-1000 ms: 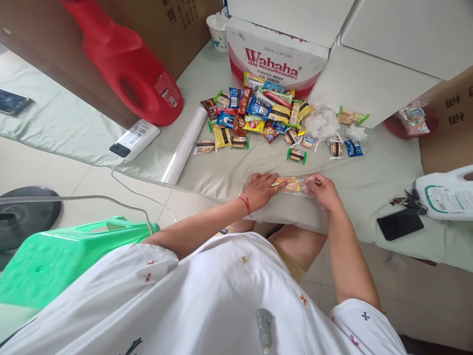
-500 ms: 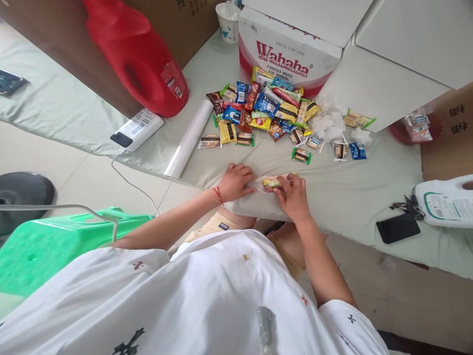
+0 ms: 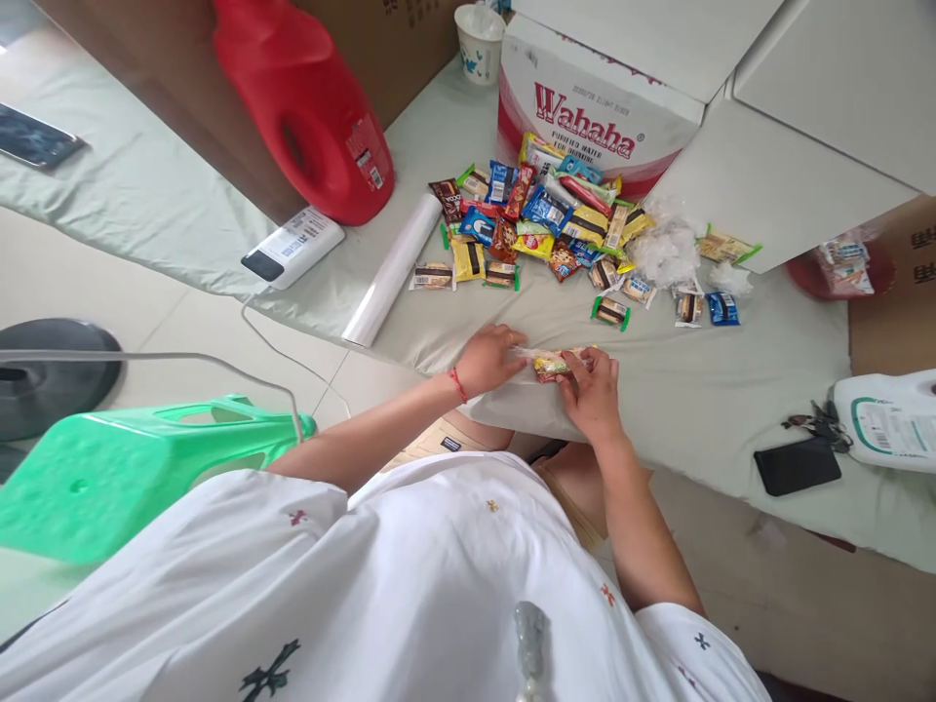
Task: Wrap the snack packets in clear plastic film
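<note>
My left hand (image 3: 488, 359) and my right hand (image 3: 594, 390) meet at the near edge of a cloth-covered table (image 3: 702, 380). Between them lies a small bundle of snack packets wrapped in clear film (image 3: 556, 365). The left fingers pinch the film at the bundle's left end. The right fingers are curled over its right side. A sheet of clear film (image 3: 512, 402) lies under the bundle and hangs over the edge. Farther back is a pile of several wrapped snacks (image 3: 545, 219).
A roll of clear film (image 3: 393, 268) lies left of the pile. Behind are a red jug (image 3: 307, 107), a Wahaha carton (image 3: 585, 122), a paper cup (image 3: 479, 44) and crumpled film (image 3: 662, 252). A black phone (image 3: 797, 466), keys and a white jug (image 3: 888, 419) sit right. A green stool (image 3: 138, 468) stands left.
My right hand moved left along the bundle, closing toward my left hand. The bundle looks shorter and more gathered. The view shifted slightly.
</note>
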`<state>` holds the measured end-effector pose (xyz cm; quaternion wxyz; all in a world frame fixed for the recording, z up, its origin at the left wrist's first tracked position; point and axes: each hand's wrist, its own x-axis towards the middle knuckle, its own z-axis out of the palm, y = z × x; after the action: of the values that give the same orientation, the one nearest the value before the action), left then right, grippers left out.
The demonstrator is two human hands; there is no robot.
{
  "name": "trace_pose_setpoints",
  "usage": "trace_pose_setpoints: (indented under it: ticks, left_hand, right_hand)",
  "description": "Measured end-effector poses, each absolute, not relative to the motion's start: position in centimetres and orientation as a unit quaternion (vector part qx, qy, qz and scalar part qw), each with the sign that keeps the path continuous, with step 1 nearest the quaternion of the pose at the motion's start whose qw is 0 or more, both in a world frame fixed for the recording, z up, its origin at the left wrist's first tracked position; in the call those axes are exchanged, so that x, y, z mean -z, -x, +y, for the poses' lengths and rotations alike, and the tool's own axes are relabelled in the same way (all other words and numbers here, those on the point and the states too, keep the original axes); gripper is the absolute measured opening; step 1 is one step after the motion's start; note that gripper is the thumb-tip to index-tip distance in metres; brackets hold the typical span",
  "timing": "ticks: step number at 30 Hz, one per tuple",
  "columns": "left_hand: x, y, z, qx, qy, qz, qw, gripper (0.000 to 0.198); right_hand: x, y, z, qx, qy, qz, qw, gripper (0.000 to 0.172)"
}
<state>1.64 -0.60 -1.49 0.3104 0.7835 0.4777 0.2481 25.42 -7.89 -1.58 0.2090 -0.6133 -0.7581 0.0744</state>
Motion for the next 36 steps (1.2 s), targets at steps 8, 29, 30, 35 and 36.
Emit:
trace_pose_setpoints:
  ticks: [8, 29, 30, 35, 36]
  left_hand:
    - [0.6, 1.5, -1.8, -0.282, -0.894, 0.265, 0.227, 0.021]
    - [-1.6, -2.1, -4.5, -0.139, -0.765, 0.550, 0.306, 0.010]
    - [-2.2, -2.5, -4.0, -0.152, -0.752, 0.549, 0.332, 0.009]
    - [-3.3, -6.7, -2.1, -0.186, -0.690, 0.566, 0.410, 0.011]
    - [-3.0, -7.4, -1.9, -0.177, -0.690, 0.568, 0.413, 0.014]
  right_hand:
    - [1.7, -25.9, -7.9, -0.107, 0.609, -0.754, 0.224, 0.044]
    - [1.1, -24.4, -10.6, -0.064, 0.625, -0.754, 0.193, 0.046]
    - [1.2, -24.0, -10.6, -0.061, 0.624, -0.754, 0.195, 0.046]
    - [1.2, -23.1, -10.1, -0.089, 0.585, -0.772, 0.233, 0.051]
    - [1.2, -23.1, -10.0, -0.097, 0.580, -0.770, 0.247, 0.056]
